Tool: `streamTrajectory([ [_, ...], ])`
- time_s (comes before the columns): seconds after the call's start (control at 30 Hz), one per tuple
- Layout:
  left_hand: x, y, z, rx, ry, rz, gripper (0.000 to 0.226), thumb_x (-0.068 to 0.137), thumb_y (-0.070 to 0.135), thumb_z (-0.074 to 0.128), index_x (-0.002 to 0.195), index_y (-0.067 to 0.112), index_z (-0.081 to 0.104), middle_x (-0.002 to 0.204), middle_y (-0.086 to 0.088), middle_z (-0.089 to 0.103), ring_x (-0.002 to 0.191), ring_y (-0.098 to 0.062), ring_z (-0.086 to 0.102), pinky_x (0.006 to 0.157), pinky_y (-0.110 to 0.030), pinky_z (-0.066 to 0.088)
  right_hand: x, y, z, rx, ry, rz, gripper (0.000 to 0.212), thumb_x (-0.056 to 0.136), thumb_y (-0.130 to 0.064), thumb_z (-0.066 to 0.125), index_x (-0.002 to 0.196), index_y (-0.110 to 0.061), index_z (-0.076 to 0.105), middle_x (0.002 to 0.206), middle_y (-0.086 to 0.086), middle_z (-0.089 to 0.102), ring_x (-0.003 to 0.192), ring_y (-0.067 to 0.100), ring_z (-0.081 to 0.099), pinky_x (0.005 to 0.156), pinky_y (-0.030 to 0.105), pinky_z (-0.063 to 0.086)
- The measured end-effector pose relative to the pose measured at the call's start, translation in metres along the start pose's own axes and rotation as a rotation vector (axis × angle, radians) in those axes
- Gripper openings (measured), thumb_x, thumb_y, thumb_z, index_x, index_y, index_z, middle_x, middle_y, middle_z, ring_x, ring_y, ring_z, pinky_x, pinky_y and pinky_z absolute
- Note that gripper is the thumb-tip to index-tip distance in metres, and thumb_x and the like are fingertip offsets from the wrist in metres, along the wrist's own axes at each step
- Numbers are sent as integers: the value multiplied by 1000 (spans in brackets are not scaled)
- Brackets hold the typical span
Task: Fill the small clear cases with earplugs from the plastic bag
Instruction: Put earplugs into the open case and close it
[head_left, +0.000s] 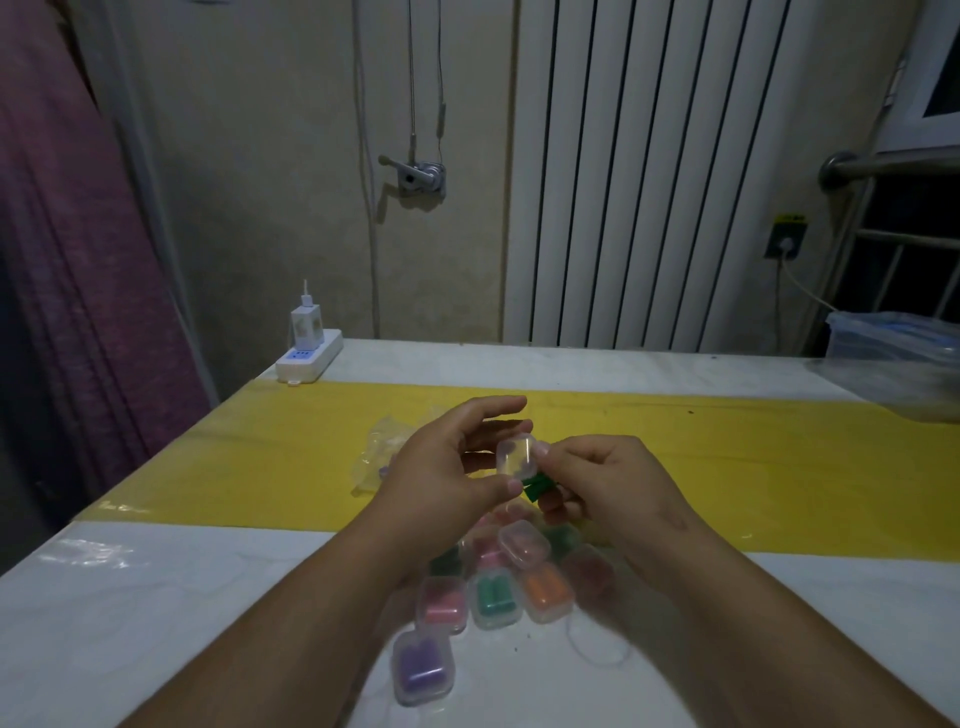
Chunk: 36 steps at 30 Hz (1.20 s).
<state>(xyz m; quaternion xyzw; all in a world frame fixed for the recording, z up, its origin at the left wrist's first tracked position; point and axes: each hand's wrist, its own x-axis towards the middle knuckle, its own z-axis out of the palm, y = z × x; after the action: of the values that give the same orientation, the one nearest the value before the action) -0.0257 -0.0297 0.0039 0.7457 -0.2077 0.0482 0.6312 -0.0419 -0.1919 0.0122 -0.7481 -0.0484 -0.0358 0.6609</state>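
Observation:
Above the table I hold a small clear case (515, 456), its lid up. My left hand (447, 470) grips it, thumb at its lower edge and fingers behind. My right hand (597, 478) pinches green earplugs (540, 488) at the case's lower right edge. The crumpled plastic bag (382, 447) lies on the yellow strip behind my left hand. Below my hands sits a cluster of several filled cases: pink (441, 605), green (493, 597), orange (545, 590), purple (421, 667), and a clear one on top (523, 543).
The white table (156, 597) has a yellow strip (260, 447) across its middle. A white power strip with a charger (309, 353) stands at the far left corner. A clear plastic container (893, 358) sits at the far right edge.

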Motion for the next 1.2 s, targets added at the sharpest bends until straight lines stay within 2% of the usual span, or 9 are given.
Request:
streamTrajectory([
  [0.13, 0, -1, -3, 60, -29, 1, 69, 75, -14, 72, 120, 37, 61, 116, 11, 69, 103, -5, 66, 85, -26, 57, -1, -3, 0, -9, 42, 37, 35, 92, -22, 64, 60, -9, 66, 53, 3, 52, 48, 14, 47, 47, 22, 42],
  [0.23, -1, 1, -3, 99, -65, -17, 54, 81, -13, 66, 111, 32, 69, 104, 0, 67, 82, -10, 66, 70, -22, 58, 1, -1, -3, -39, 101, 69, 36, 94, -24, 61, 62, -9, 67, 56, 6, 56, 48, 15, 50, 48, 21, 43],
  [0.33, -2, 2, 0, 101, -67, -41, 41, 85, -10, 64, 105, 25, 72, 93, -5, 63, 66, -6, 63, 67, -22, 57, 3, 2, -4, -49, 111, 71, 32, 93, -29, 63, 71, -7, 74, 59, 8, 63, 53, 19, 58, 59, 30, 50],
  [0.4, -3, 1, 1, 50, -63, -51, 39, 86, -10, 63, 105, 23, 72, 93, -4, 65, 71, -9, 64, 68, -23, 57, 4, 3, -4, -13, 130, 73, 31, 93, -30, 64, 76, -5, 74, 59, 9, 63, 55, 20, 59, 62, 33, 52],
  [0.5, -1, 2, 2, -56, 0, -66, 36, 88, -7, 62, 102, 23, 74, 97, -18, 66, 76, -16, 62, 64, -25, 57, 6, 1, -4, 113, 154, 106, 26, 94, -20, 62, 80, -2, 73, 63, 13, 64, 58, 23, 59, 64, 35, 54],
  [0.67, 1, 2, -3, -67, 112, -79, 32, 87, 3, 68, 102, 31, 73, 90, -13, 72, 81, -19, 71, 77, -51, 57, 1, -1, 0, 148, 0, 97, 13, 90, -4, 62, 89, 3, 73, 72, 15, 68, 55, 17, 62, 57, 28, 53],
  [0.73, 1, 1, -3, -46, 115, -75, 30, 84, 5, 72, 100, 31, 73, 89, -13, 72, 81, -24, 70, 74, -49, 58, 1, 1, 1, 87, -21, 67, 14, 90, -9, 65, 89, 0, 75, 70, 11, 69, 54, 13, 63, 57, 27, 52],
  [0.87, 1, 2, -2, 34, 128, -36, 28, 78, 8, 79, 96, 29, 72, 84, -5, 71, 80, -20, 69, 70, -34, 61, 4, 6, 1, 49, 28, 23, 16, 91, -12, 65, 87, -1, 76, 67, 10, 66, 51, 11, 58, 54, 24, 50],
  [1.2, 2, -4, 1, 225, 186, 78, 23, 73, 16, 82, 87, 23, 65, 76, 2, 68, 72, -11, 66, 68, -34, 58, 6, 10, 1, -7, 39, -45, 18, 90, -15, 67, 78, -6, 77, 59, 4, 62, 51, 12, 52, 51, 23, 44],
])
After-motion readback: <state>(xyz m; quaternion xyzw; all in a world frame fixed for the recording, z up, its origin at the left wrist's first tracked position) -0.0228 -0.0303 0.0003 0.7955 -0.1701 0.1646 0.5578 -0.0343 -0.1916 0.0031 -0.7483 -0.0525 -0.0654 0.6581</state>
